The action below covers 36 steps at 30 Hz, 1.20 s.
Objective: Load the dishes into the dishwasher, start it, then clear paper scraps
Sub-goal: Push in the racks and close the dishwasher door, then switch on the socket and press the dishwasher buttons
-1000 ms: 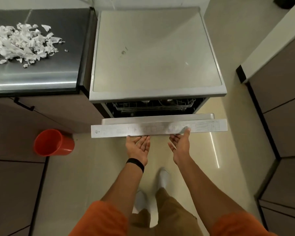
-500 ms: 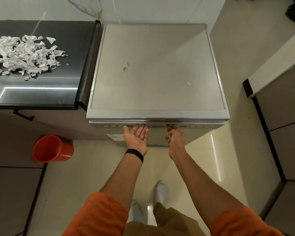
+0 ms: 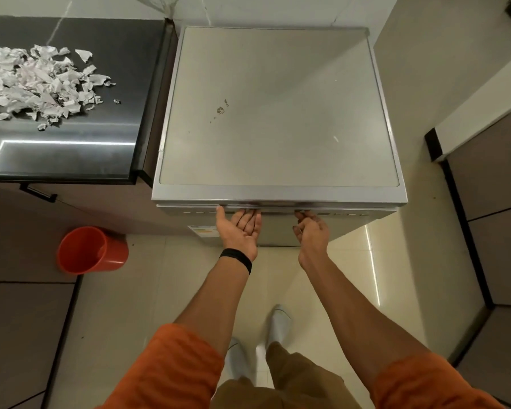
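Fingers [image 3: 250, 215] of both hands are pressed, uncurled and holding nothing, under the door's [image 3: 278, 208] top edge, whose long axis runs left-right, while scraps [image 3: 36, 84] lie on the worktop [image 3: 71, 149] leftward, nearer the left hand [image 3: 239, 228].

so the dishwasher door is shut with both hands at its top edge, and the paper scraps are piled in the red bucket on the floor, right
Not quite. The head view shows the paper scraps piled on the dark counter, not in the red bucket. The rest holds: the dishwasher door is shut, with the left hand and right hand at its top edge.

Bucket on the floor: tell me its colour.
The bucket is orange-red, plain inside and out; the head view shows it clearly.
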Motion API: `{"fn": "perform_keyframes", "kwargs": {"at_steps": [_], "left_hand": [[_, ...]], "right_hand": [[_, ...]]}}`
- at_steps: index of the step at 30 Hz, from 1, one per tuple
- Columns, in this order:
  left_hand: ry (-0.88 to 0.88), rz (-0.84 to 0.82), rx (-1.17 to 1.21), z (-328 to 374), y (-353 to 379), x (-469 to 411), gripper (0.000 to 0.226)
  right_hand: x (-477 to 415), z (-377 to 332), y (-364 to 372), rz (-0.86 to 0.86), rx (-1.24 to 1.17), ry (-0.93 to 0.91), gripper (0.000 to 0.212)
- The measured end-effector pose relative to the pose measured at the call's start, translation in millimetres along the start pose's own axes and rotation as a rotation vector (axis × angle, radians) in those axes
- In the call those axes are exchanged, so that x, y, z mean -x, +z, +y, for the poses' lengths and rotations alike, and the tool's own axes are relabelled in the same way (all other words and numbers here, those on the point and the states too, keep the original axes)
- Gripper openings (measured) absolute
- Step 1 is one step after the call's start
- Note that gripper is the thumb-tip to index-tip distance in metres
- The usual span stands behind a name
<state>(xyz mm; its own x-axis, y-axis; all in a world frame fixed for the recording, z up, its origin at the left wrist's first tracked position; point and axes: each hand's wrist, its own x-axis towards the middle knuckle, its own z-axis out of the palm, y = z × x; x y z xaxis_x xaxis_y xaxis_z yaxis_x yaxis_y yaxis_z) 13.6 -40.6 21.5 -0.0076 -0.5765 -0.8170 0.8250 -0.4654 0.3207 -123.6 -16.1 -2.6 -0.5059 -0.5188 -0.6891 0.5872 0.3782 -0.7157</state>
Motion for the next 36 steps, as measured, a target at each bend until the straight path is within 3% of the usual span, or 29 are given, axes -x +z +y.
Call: {"fn": "perform_keyframes", "kwargs": {"at_steps": [7, 10, 13, 18, 24, 36], "left_hand": [[0.037, -0.086, -0.293, 9.4, -12.1, 5.6, 0.063], [0.081, -0.078, -0.539, 19.5, -12.0, 14.7, 0.04], [0.245, -0.097, -0.801, 33.8, -10.2, 23.6, 0.028], [0.626, -0.269, -1.254, 77.8, -9.0, 38.7, 0.017], [0.994, -0.294, -1.46, 139.8, 2.3, 69.0, 0.034], [1.452, -0.219, -1.568, 255.2, 106.7, 41.5, 0.058]], "right_hand": [[10.3, -3.8, -4.7, -0.087, 0.119, -0.032, 0.016], [15.5, -2.6, -2.6, -0.119, 0.219, -0.057, 0.016], [30.8, -6.8, 2.0, -0.148, 0.304, -0.16, 0.026], [63.1, -21.0, 26.7, -0.237, 0.486, -0.421, 0.029], [103.4, -46.0, 79.9, -0.336, 0.679, -0.767, 0.038], [92.6, -137.7, 229.2, -0.428, 0.926, -1.355, 0.047]]}}
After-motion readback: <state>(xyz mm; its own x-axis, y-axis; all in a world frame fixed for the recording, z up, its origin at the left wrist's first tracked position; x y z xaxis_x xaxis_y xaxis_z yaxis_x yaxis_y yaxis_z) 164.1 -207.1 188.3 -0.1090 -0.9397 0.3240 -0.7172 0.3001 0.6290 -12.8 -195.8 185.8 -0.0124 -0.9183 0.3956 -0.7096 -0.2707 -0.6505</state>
